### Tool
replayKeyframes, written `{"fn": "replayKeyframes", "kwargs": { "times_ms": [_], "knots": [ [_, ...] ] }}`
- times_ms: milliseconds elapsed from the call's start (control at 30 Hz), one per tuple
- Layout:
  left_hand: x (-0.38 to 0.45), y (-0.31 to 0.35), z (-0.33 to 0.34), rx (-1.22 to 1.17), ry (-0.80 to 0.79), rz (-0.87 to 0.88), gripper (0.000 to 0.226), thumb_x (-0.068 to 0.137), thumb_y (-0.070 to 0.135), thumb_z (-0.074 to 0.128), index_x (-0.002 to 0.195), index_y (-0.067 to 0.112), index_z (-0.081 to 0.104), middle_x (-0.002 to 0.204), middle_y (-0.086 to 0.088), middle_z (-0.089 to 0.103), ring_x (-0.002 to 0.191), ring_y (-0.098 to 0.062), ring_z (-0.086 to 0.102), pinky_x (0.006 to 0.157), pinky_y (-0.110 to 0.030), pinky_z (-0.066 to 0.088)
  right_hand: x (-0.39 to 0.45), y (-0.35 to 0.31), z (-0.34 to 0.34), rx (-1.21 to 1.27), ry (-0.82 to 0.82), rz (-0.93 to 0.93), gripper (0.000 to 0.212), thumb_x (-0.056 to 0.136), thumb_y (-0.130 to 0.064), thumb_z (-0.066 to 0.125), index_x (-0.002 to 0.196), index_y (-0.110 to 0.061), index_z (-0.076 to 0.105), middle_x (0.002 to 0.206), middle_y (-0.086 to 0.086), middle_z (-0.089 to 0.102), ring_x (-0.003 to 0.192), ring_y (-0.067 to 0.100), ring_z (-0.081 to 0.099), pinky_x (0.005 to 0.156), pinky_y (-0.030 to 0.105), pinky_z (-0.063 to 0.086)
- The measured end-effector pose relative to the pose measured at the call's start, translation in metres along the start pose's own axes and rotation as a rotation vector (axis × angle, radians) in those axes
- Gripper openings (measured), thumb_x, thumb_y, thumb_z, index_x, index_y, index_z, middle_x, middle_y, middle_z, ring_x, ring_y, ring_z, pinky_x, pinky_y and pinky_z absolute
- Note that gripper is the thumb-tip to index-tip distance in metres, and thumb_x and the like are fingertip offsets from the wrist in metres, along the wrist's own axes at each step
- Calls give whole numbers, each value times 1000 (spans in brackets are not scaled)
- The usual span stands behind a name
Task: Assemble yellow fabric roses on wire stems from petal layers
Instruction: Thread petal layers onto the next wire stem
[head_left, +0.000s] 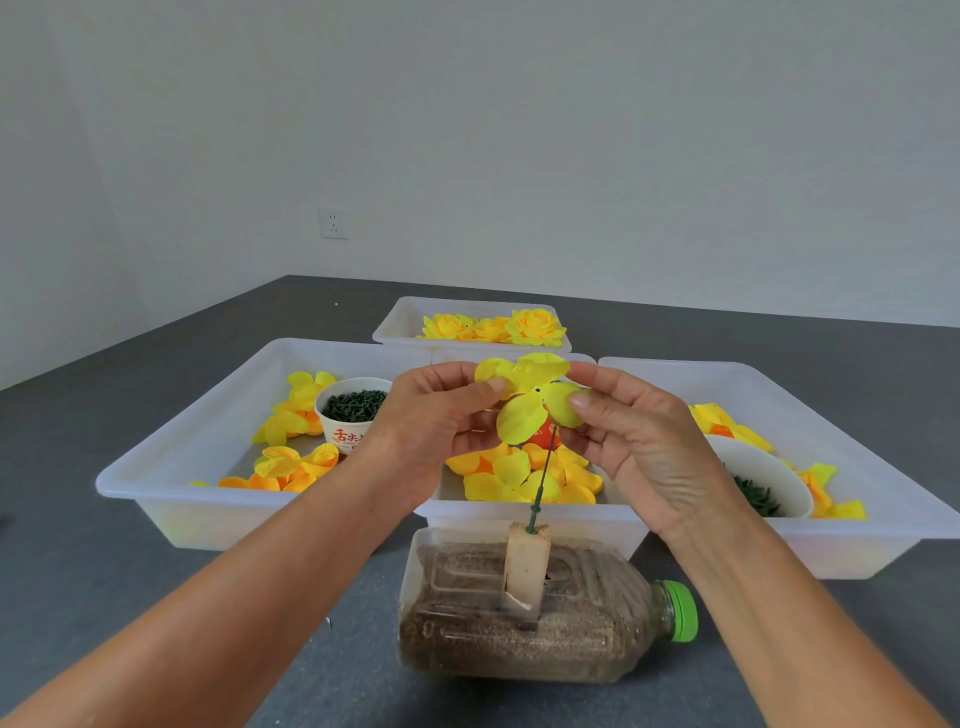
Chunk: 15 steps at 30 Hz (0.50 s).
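A grey tabletop (156, 519) carries four white trays. The left tray (208, 431) holds loose petals and a paper cup (349, 415) of small dark green pieces; the right tray (841, 467) holds petals and a white bowl (769, 478); the middle tray (519, 512) holds a heap of yellow petal layers; the far tray (405, 322) holds finished roses (535, 326).

Nearest, a clear bottle (530, 618) with a green cap lies on its side, filled with something brown and grainy. A pale block (526, 564) stands in it, and a thin green wire stem (543, 475) rises from the block — its long axis nearly upright, tip leaning slightly right and away.

Both hands are raised over the middle tray. The left hand (441, 415) pinches the left edge of a yellow petal layer (530, 397); the right hand (639, 441) pinches its right edge. The layer is spread flat, its face towards the camera, a small dark hole at its centre sitting just above the stem tip.

The step looks like threading — best done by keeping the layer taut, lining the hole over the tip, then sliding it straight down along the wire without bending it.
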<state>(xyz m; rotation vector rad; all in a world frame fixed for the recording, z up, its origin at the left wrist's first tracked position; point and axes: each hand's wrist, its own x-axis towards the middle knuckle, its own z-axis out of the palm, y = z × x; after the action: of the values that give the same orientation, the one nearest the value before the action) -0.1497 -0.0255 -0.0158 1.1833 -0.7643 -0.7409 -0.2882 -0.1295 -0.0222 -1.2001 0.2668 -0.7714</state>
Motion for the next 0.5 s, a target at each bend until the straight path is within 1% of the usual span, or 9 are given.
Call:
{"fn": "replayKeyframes", "kwargs": {
  "times_ms": [100,167,233,333,400,467,500],
  "knots": [
    [-1,1,0,5,10,14,6,83,8,62,85,3,65,83,-17,64,67,-24,59,56,-26,54,0,0,-1,-1,6,7,28,69,1,63,95,-8,67,79,7,74,69,18,71,58,23,55],
    [-2,0,0,7,10,20,6,83,9,63,85,3,65,81,-16,64,63,-22,61,54,-24,54,0,1,-2,-42,40,-11,24,73,6,63,91,-10,69,81,6,74,71,16,71,57,23,55],
    [-2,0,0,11,-4,31,4,83,8,63,81,5,66,75,-13,67,57,-19,63,52,-23,53,-1,1,-1,-101,97,-43,24,74,8,65,88,-11,69,78,4,74,69,14,71,56,21,54],
    [-2,0,1,26,-31,38,10,84,7,62,75,9,67,69,-7,70,53,-17,65,51,-23,52,-2,1,-1,-210,175,-88,24,73,8,69,84,-14,69,72,2,74,63,12,69,53,21,55],
    [-1,0,2,37,-27,35,10,84,8,62,76,10,66,70,-6,70,55,-16,66,52,-23,52,-3,1,-1,-250,197,-99,24,73,6,71,83,-15,69,71,0,74,61,11,69,51,20,54],
    [-1,0,3,30,-30,21,4,81,12,66,79,8,66,70,-5,70,56,-16,65,51,-23,53,-2,1,-1,-251,203,-97,23,73,6,71,83,-15,69,71,0,74,60,10,68,50,19,53],
    [-2,0,3,28,-38,12,11,75,17,69,81,8,66,72,-6,70,57,-16,65,52,-23,53,-2,1,-1,-241,201,-93,23,73,6,71,82,-15,69,71,0,74,59,10,68,50,19,53]
  ]
}}
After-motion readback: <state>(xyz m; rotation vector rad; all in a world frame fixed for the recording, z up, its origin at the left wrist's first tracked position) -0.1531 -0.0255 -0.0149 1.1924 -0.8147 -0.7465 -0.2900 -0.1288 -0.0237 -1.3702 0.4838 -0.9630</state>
